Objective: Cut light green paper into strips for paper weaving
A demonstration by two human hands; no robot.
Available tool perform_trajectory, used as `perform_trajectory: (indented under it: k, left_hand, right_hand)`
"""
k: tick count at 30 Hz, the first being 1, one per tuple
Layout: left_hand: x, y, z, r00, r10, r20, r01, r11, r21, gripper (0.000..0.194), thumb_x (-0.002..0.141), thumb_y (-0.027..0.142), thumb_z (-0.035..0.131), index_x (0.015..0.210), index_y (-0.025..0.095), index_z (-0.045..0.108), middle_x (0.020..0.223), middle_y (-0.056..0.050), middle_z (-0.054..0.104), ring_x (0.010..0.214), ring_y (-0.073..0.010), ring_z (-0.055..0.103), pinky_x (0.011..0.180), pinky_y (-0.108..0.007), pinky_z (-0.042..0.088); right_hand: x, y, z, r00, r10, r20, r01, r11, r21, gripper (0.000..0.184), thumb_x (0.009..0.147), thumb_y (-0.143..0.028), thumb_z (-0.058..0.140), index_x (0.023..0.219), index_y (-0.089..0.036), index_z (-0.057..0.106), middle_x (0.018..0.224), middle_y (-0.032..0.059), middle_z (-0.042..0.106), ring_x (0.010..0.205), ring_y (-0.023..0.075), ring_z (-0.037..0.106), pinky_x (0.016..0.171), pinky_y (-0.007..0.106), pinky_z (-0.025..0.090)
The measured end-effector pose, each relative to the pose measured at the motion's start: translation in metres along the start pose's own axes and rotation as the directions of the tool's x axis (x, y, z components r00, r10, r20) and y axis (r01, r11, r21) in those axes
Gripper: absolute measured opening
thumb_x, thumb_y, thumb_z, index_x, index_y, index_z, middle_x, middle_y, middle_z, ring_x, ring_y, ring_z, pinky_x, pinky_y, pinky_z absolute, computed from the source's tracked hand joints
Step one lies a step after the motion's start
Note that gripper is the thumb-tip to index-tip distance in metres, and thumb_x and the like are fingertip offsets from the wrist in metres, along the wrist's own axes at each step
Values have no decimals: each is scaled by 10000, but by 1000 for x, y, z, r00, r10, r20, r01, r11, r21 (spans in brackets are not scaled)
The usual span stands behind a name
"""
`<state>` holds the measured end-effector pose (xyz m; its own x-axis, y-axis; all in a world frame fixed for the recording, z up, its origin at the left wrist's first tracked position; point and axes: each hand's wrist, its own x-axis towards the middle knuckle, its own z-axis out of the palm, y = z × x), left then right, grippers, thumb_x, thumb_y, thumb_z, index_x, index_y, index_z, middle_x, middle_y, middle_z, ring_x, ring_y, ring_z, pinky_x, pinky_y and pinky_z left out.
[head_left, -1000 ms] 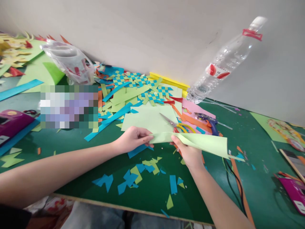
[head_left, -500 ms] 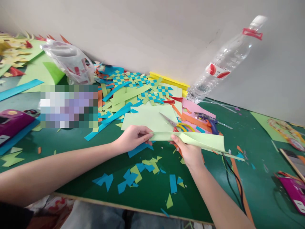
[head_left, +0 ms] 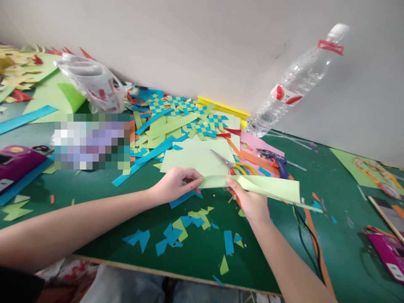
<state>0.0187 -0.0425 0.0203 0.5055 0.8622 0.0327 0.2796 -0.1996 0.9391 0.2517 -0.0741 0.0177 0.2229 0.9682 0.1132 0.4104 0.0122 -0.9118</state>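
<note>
A folded strip of light green paper [head_left: 277, 185] stretches between my two hands above the table. My left hand [head_left: 176, 183] pinches its left end between thumb and fingers. Further along the strip, my right hand [head_left: 249, 198] grips it with the thumb on top, and the right end sticks out loose beyond. Just behind the strip lie scissors with yellow handles [head_left: 238, 167], blades pointing up and left, partly on a pale green sheet [head_left: 192, 153]. Blue and green paper scraps [head_left: 176, 233] are scattered on the table nearer to me.
Woven blue and green paper pieces [head_left: 205, 122] pile up at the back. A clear plastic bottle [head_left: 293, 84] stands by the wall, and a bagged cup [head_left: 94, 82] stands back left. A purple device [head_left: 20, 162] lies left; a black cable [head_left: 311, 235] crosses the green table [head_left: 110, 223].
Very little differs. The green paper strip is tilted slightly, its right end now reaching a bit further right. Both hands keep their hold, and the view has shifted slightly.
</note>
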Motion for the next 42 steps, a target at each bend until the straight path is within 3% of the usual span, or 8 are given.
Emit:
perform_trajectory:
  k: [4, 9, 15, 22, 30, 37, 40, 42]
  left_hand:
    - [-1, 1, 1, 999, 26, -18, -26, 999, 41, 197, 905, 297, 545, 881, 141, 664, 743, -20, 727, 674, -121, 696, 663, -192, 559]
    - [-1, 2, 1, 1000, 11, -25, -12, 999, -34, 209, 913, 315, 542, 885, 142, 657, 720, -18, 728, 654, -119, 689, 641, -190, 558]
    - [-3, 2, 2, 998, 70, 1, -69, 988, -140, 229, 905, 341, 566, 882, 132, 657, 731, -26, 717, 665, -126, 694, 640, -197, 564]
    - [-8, 0, 3, 993, 114, 29, -99, 942, -320, 236, 902, 350, 586, 886, 123, 648, 764, -41, 710, 703, -133, 702, 661, -207, 573]
    - [0, -2, 2, 999, 25, 20, -15, 921, -390, 261, 891, 376, 599, 891, 123, 662, 775, -38, 708, 701, -135, 695, 657, -211, 571]
    - [0, -2, 2, 994, -17, 104, 51, 942, -331, 246, 894, 361, 592, 908, 126, 664, 785, -39, 713, 703, -133, 698, 671, -211, 568]
    - [-1, -1, 1, 989, -19, 144, 64, 947, -314, 243, 903, 361, 581, 918, 128, 648, 785, -45, 716, 723, -137, 698, 679, -215, 563]
    - [-1, 0, 0, 986, -20, 168, 74, 944, -322, 253, 908, 367, 572, 932, 125, 638, 804, -57, 717, 743, -143, 697, 688, -223, 559]
  right_hand:
    - [0, -2, 2, 1000, 11, -8, -10, 998, 61, 237, 715, -444, 746, 682, -211, 719, 671, 24, 736, 699, 221, 708, 745, 365, 581]
    - [-4, -7, 11, 980, -33, 194, -28, 951, 306, 226, 759, -410, 719, 726, -188, 694, 611, 18, 690, 559, 172, 663, 567, 304, 577]
    - [-21, -15, 26, 936, -62, 347, -14, 977, 212, 200, 797, -403, 690, 807, -203, 698, 619, 21, 671, 506, 148, 609, 483, 272, 539]
    - [-20, -35, 40, 895, -264, 361, 235, 964, 122, 303, 908, -380, 528, 692, -219, 668, 690, 11, 707, 694, 166, 676, 712, 287, 562]
    - [-9, -23, 47, 894, -301, 332, 288, 954, 88, 274, 919, -365, 515, 776, -227, 704, 718, 5, 726, 708, 170, 692, 717, 277, 559]
    - [-13, -13, 36, 903, -281, 324, 339, 930, -140, 275, 894, -433, 550, 788, -260, 737, 766, 6, 753, 763, 196, 710, 798, 296, 549]
    - [-13, -17, 33, 883, -319, 345, 388, 909, -154, 217, 892, -400, 563, 878, -297, 754, 873, -12, 771, 871, 205, 713, 861, 293, 529]
    - [-12, -19, 32, 869, -342, 358, 415, 898, -148, 206, 892, -388, 568, 862, -311, 756, 820, -23, 769, 809, 195, 719, 804, 273, 537]
